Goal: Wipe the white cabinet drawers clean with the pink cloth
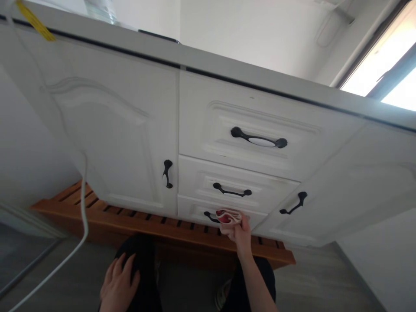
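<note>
My right hand [239, 232] grips a folded pink and red cloth [229, 216] in front of the bottom drawer [191, 209] of a white cabinet. The cloth covers the right part of that drawer's dark handle [211, 216]; whether it touches the handle I cannot tell. On my left knee rests my left hand [118, 281], fingers spread, holding nothing. Above the cloth are the middle drawer's handle [232, 190] and the top drawer's handle [259, 138], which has a white inset. All the drawers look closed.
Cabinet doors flank the drawers, with a left door handle [167, 174] and a right door handle [294, 203]. Along the cabinet's foot runs a slatted wooden bench [113, 221]. A white cable [83, 216] hangs at the left, near yellow tape [35, 21]. A window [383, 56] is at upper right.
</note>
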Tool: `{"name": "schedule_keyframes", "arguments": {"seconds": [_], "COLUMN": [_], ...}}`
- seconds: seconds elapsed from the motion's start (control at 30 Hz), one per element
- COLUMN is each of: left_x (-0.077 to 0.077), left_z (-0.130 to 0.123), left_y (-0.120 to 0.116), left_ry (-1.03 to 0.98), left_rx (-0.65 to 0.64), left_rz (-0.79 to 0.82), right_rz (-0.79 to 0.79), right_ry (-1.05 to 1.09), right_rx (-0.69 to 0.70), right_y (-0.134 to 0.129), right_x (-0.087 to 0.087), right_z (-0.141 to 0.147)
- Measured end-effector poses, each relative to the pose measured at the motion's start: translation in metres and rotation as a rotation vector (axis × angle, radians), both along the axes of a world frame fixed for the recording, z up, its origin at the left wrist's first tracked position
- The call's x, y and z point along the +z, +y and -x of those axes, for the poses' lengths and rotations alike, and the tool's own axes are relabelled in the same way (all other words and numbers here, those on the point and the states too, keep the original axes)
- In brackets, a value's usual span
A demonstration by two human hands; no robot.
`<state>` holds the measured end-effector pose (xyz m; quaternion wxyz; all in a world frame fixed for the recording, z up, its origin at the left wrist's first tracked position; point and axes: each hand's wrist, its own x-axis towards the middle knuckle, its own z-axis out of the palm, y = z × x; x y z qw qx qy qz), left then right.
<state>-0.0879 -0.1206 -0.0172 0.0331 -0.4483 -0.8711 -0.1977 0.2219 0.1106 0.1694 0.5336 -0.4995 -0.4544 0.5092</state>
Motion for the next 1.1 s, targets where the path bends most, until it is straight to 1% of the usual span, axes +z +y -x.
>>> {"name": "schedule_keyframes", "arguments": {"seconds": [0.03,0.1,0.17,0.2,0.23,0.27,0.3,0.37,0.43,0.5,0.57,0.6,0.67,0.8,0.97,1.03,1.1], "left_x": [0.004,0.011,0.018,0.020,0.022,0.023,0.023,0.024,0.023,0.022,0.021,0.021,0.021,0.022,0.022,0.022,0.021], "left_z": [0.001,-0.002,-0.008,-0.010,-0.012,-0.013,-0.014,-0.013,-0.011,-0.007,-0.004,-0.002,0.000,0.001,-0.003,-0.005,-0.007], "left_y": [0.001,0.008,0.019,0.023,0.027,0.030,0.031,0.030,0.026,0.021,0.017,0.015,0.013,0.013,0.020,0.023,0.025], "left_ry": [-0.002,-0.040,-0.052,-0.041,-0.025,-0.012,-0.003,0.012,0.018,0.023,0.022,0.020,0.003,-0.048,-0.055,-0.055,-0.056], "left_rx": [0.076,0.182,0.223,0.230,0.232,0.233,0.234,0.235,0.229,0.223,0.220,0.221,0.221,0.217,0.203,0.208,0.212], "left_rz": [0.056,0.194,0.299,0.323,0.333,0.337,0.337,0.334,0.332,0.325,0.318,0.316,0.317,0.328,0.282,0.277,0.280], "right_rz": [-0.100,-0.412,-0.757,-0.874,-0.953,-0.993,-0.994,-0.953,-0.927,-0.925,-0.909,-0.893,-0.860,-0.831,-0.769,-0.719,-0.694], "right_ry": [-0.078,-0.301,-0.557,-0.668,-0.774,-0.877,-0.979,-1.141,-1.212,-1.221,-1.231,-1.243,-1.270,-1.357,-1.517,-1.520,-1.471], "right_rx": [-0.007,0.008,0.053,0.089,0.129,0.173,0.239,0.376,0.464,0.488,0.468,0.446,0.370,0.141,-0.139,-0.214,-0.254], "right_y": [-0.009,-0.026,-0.036,-0.038,-0.036,-0.032,-0.027,-0.015,-0.007,-0.003,-0.003,-0.003,-0.002,0.006,0.016,0.017,0.018], "right_x": [0.004,0.016,0.027,0.030,0.031,0.029,0.025,0.012,-0.004,-0.017,-0.024,-0.026,-0.029,-0.031,-0.035,-0.037,-0.040], "right_z": [0.005,0.024,0.054,0.073,0.094,0.115,0.136,0.172,0.193,0.198,0.185,0.173,0.139,0.047,-0.076,-0.113,-0.137]}}
